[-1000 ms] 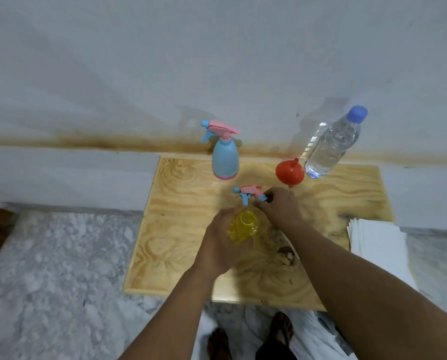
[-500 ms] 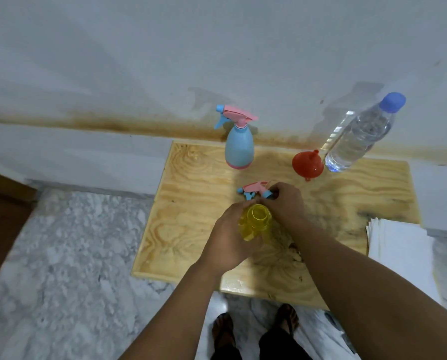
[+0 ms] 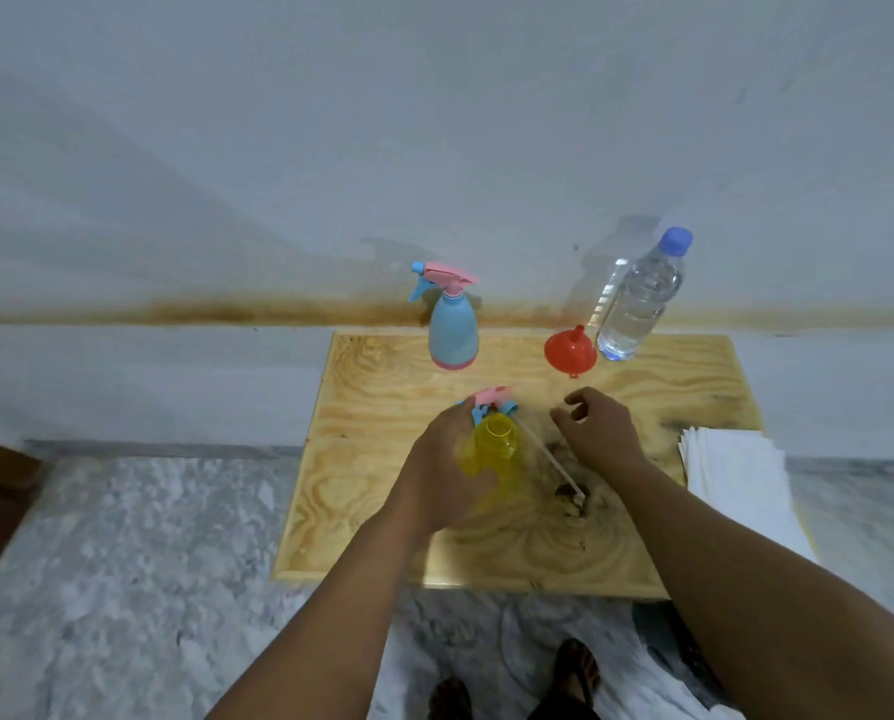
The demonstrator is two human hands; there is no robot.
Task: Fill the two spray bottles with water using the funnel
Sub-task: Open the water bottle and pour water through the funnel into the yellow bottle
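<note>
Yellow bottle [image 3: 491, 449] uncapped, mouth up, gripped by left hand [image 3: 447, 459]; sprayer head [image 3: 494, 400] lies just behind, tube trailing toward 4 o'clock. Right hand [image 3: 598, 431] loosely curled, empty. Funnel [image 3: 569, 351] at 12 o'clock of right hand, nearer it; red, spout up, upside down on board [image 3: 382, 387].
</note>
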